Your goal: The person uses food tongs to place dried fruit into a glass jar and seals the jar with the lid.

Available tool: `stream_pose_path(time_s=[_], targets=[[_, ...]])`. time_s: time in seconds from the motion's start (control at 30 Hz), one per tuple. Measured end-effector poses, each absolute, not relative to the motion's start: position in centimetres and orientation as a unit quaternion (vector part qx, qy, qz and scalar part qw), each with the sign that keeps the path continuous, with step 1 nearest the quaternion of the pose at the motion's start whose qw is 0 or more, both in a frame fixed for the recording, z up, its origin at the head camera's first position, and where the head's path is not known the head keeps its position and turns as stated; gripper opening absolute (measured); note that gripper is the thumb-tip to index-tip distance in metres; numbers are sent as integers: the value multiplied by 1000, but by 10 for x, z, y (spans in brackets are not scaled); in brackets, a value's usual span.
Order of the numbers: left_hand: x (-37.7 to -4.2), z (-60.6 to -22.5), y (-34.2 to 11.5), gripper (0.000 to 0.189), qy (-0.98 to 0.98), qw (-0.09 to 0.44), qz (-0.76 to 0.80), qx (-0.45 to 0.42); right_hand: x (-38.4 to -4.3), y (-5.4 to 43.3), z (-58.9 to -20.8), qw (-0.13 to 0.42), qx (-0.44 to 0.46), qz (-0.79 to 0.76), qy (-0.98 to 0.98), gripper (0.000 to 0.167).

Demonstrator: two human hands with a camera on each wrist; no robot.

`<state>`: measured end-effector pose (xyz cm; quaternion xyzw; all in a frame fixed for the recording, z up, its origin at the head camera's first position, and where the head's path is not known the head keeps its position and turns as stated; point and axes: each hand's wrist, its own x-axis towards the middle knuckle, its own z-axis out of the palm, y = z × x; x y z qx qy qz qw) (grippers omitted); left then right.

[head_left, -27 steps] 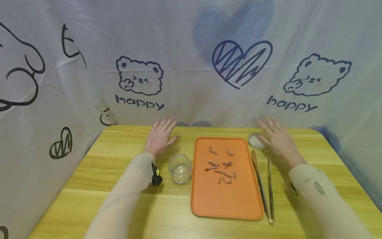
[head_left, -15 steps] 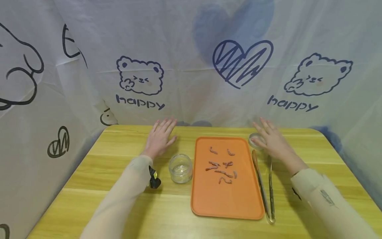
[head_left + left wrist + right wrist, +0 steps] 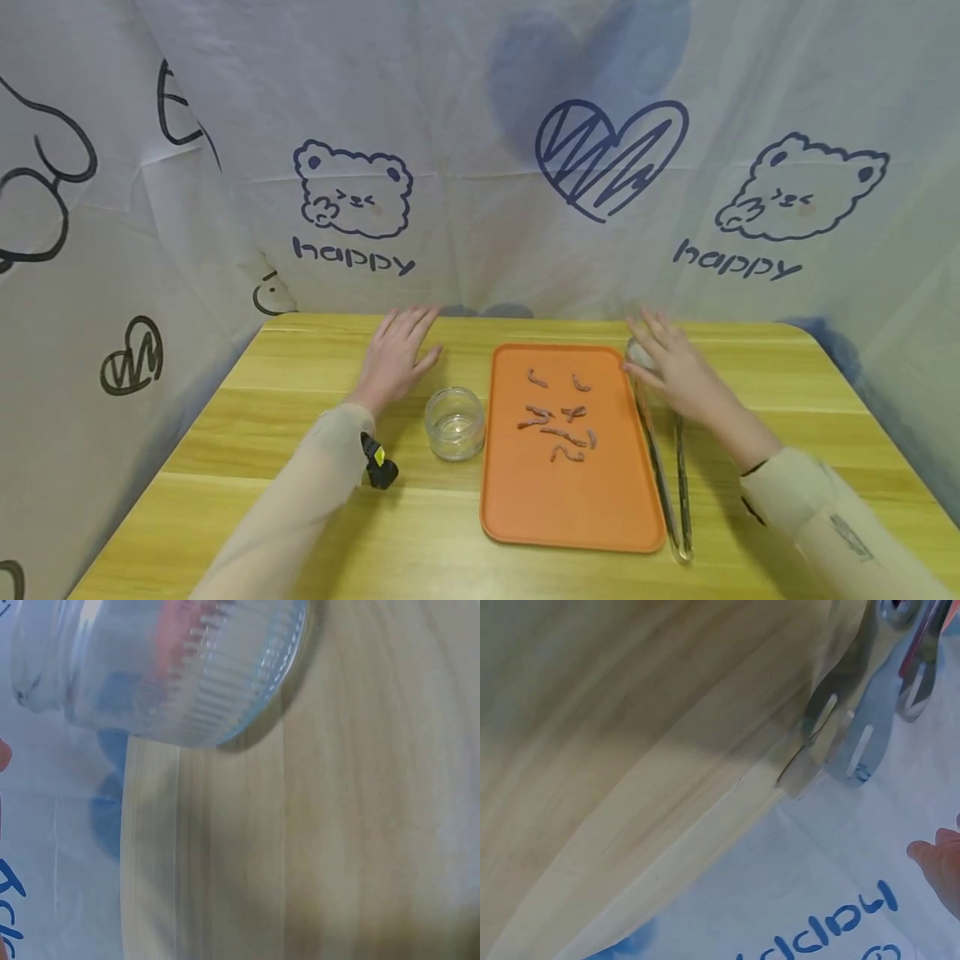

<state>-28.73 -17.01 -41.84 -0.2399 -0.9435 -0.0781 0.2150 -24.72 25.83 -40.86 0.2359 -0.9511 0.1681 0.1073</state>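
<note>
My left hand [image 3: 397, 358] is at the back left of the table, fingers straight and spread, holding nothing. Just right of its wrist stands a clear glass jar [image 3: 455, 425] without a cover, its ribbed side near in the left wrist view [image 3: 187, 667]. My right hand [image 3: 682, 375], fingers extended, hovers beside the back right corner of an orange tray [image 3: 573, 508]. It partly hides a round clear lid [image 3: 637, 354] and the upper ends of metal tongs [image 3: 684, 500]. Several thin brownish worm-like pieces [image 3: 566, 437] lie on the tray.
The wooden table [image 3: 420, 533] ends at a white printed cloth [image 3: 480, 242] close behind both hands. Tray and jar stand side by side with a narrow gap. The tongs lie along the tray's right edge, their flat slotted ends [image 3: 862, 742] near in the right wrist view.
My right hand has moved left and a little nearer, toward the tray's corner, over the lid. My left hand has stayed nearly in place while its forearm shifted left. The objects have not moved.
</note>
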Motion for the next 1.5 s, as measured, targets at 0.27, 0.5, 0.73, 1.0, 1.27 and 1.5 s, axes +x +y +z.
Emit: stream_pose_path(time_s=[0.27, 0.5, 0.73, 1.0, 1.27, 1.5], targets=[[-269, -418, -168, 54, -934, 214, -179, -225, -223, 252, -407, 114, 202, 246, -941, 69], [-252, -421, -167, 48, -913, 174, -301, -214, -207, 250, -409, 151, 196, 266, -932, 67], [-236, -428, -168, 47, -882, 141, -393, -217, -195, 251, -413, 171, 178, 271, -931, 68], [-216, -435, -171, 61, -852, 114, -446, -250, -183, 255, -416, 146, 127, 310, -931, 82], [-204, -447, -171, 72, -850, 85, -465, -233, -174, 260, -422, 158, 115, 302, -933, 79], [-199, -459, -169, 78, -846, 78, -475, -228, -166, 262, -425, 112, 74, 267, -954, 82]])
